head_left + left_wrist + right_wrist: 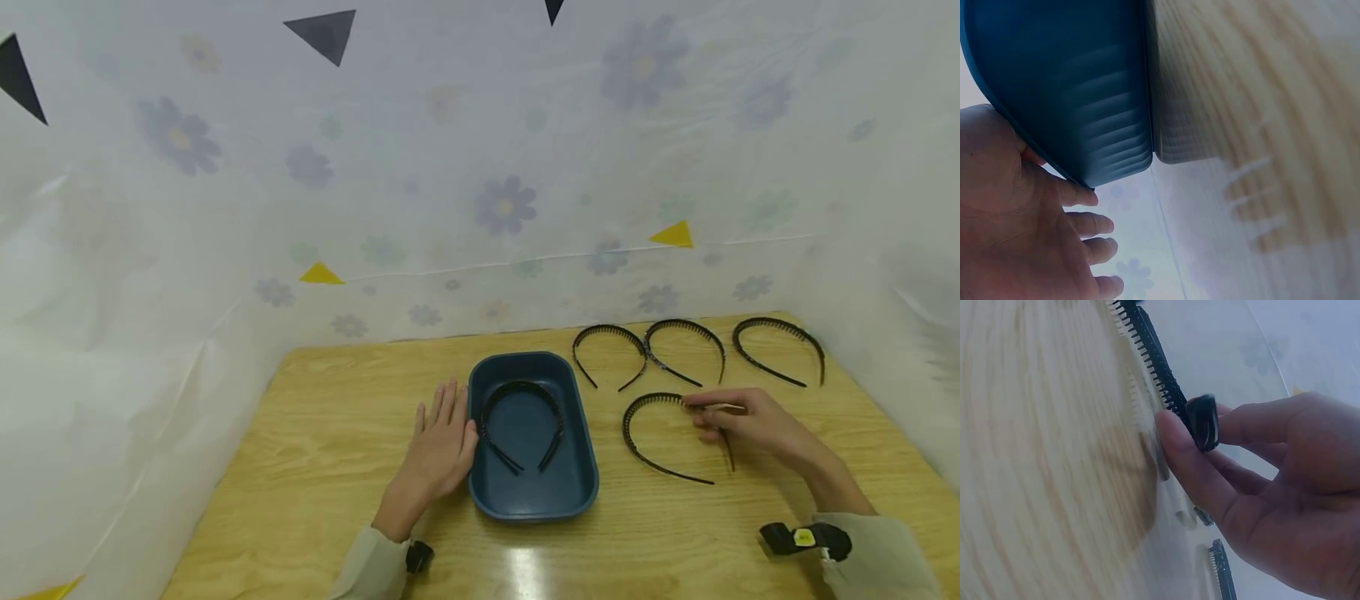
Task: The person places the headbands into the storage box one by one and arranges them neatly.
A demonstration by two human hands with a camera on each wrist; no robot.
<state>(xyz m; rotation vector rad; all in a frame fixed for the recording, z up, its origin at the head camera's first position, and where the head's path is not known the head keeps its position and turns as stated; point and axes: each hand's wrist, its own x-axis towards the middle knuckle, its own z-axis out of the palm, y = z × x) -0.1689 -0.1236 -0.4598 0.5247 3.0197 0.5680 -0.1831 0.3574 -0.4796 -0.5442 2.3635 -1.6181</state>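
Faced white flower-printed sheeting [420, 208] beyond a pale wood-grain table [322, 433]. Pinched a black, toothed, arched headband [628, 419] by its arch, between thumb and fingertip of the right hand [753, 421], to the right of a dark-blue, rounded rectangular tray [528, 502]. Rested the left hand [441, 450] against the tray's left side, with fingers straight and slightly apart. Had at least one dark headband [521, 386] inside the tray and three black headbands [684, 323] farther back.
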